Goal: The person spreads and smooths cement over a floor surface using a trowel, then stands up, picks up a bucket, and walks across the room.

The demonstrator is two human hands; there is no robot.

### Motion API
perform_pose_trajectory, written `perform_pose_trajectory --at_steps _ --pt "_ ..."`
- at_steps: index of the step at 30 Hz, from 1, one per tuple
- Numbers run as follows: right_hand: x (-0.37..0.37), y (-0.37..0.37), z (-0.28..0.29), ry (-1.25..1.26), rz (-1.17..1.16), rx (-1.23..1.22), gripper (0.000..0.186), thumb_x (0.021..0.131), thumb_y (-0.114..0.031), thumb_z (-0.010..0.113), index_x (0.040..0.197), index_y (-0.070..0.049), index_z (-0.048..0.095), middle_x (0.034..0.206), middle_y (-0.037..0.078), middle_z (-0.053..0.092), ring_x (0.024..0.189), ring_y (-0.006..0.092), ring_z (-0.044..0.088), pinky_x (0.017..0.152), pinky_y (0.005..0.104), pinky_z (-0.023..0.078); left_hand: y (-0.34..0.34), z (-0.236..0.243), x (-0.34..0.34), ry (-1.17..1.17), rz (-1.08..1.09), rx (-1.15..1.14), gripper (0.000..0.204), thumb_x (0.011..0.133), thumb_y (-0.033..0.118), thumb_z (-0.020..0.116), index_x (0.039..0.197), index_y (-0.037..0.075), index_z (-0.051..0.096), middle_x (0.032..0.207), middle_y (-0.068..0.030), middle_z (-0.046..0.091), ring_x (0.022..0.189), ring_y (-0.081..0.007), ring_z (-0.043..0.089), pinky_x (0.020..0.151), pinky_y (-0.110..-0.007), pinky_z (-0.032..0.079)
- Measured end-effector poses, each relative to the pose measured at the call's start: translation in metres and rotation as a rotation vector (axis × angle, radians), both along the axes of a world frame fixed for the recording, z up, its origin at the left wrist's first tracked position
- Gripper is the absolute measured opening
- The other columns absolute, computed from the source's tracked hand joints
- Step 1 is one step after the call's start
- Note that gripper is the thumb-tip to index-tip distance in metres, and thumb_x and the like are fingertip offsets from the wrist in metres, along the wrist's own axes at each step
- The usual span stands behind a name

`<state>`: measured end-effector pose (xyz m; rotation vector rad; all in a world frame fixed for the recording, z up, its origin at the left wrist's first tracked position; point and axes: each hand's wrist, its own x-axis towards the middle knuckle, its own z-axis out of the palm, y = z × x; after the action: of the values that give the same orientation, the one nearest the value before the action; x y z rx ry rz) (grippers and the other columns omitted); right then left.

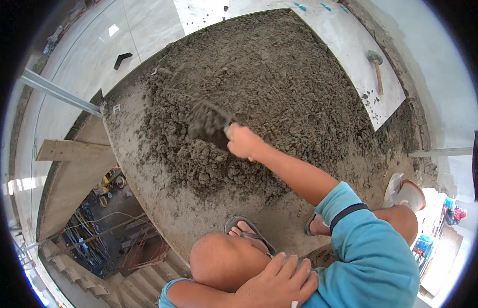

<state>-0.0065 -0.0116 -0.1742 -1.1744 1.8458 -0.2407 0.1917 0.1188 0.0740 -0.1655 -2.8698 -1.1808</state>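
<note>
My right hand [243, 142] is closed around the handle of a trowel [222, 111], reaching forward over a bed of damp grey mortar [280, 77]. Crumbly mortar covers much of the trowel's blade, which is slightly smeared by motion. Just under and around the blade lies a rough, loose heap of the mix [198, 159]. My left hand [280, 282] lies flat by my bent knee, against the blue sleeve of my right arm, with its fingers stretched out and nothing in them.
Large pale tiles [151, 25] border the mortar. A mallet [375, 66] lies on the right-hand tile, a black angled piece [122, 60] on the left. The slab edge drops to a stairwell [121, 226] at left. A bucket [411, 195] stands at right.
</note>
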Motion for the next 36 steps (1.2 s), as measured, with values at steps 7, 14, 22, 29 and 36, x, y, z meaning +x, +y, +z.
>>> perform_pose_trajectory --at_steps 7,14,22,29,36 --pt "-0.096 -0.016 0.023 0.508 0.064 -0.199 0.033 0.082 -0.02 0.055 0.111 -0.007 0.054 0.094 0.019 0.069 0.087 0.0402 0.067 0.074 0.0486 0.054 -0.006 0.002 0.007 -0.092 0.033 -0.015 0.045 0.089 0.033 0.048 0.12 0.001 0.054 0.123 -0.0228 0.056 0.112 -0.038 0.055 0.097 -0.05 0.041" --pt "-0.269 -0.035 -0.039 0.475 -0.377 -0.016 0.042 0.08 -0.02 0.055 0.117 0.001 0.054 0.113 0.027 0.062 0.106 0.0404 0.061 0.088 0.0461 0.05 -0.009 -0.015 -0.002 -0.006 -0.028 0.064 0.049 0.093 0.038 0.044 0.126 0.001 0.048 0.128 -0.0238 0.052 0.115 -0.0401 0.052 0.099 -0.051 0.039" --pt "-0.045 -0.044 -0.019 0.066 -0.131 -0.167 0.04 0.073 -0.005 0.054 0.111 0.006 0.055 0.111 0.029 0.061 0.107 0.0426 0.06 0.09 0.0462 0.05 -0.013 -0.015 -0.021 -0.079 -0.062 0.034 0.049 0.095 0.041 0.043 0.124 0.001 0.049 0.128 -0.0237 0.052 0.116 -0.0391 0.051 0.1 -0.051 0.037" --pt "-0.019 -0.033 0.045 0.002 0.164 -0.257 0.029 0.087 -0.013 0.047 0.112 0.001 0.053 0.109 0.027 0.059 0.096 0.044 0.062 0.083 0.0512 0.052 -0.015 -0.01 -0.009 -0.24 0.05 0.083 0.055 0.095 0.046 0.044 0.126 0.001 0.049 0.127 -0.0235 0.052 0.116 -0.0384 0.05 0.1 -0.051 0.037" --pt "-0.231 -0.073 -0.019 0.453 -0.499 -0.395 0.046 0.09 -0.03 0.058 0.121 0.002 0.048 0.112 0.028 0.062 0.103 0.043 0.061 0.088 0.0477 0.05 -0.017 -0.007 -0.004 -0.251 0.056 0.016 0.055 0.094 0.047 0.045 0.124 0.002 0.05 0.128 -0.0234 0.05 0.114 -0.037 0.05 0.098 -0.049 0.037"
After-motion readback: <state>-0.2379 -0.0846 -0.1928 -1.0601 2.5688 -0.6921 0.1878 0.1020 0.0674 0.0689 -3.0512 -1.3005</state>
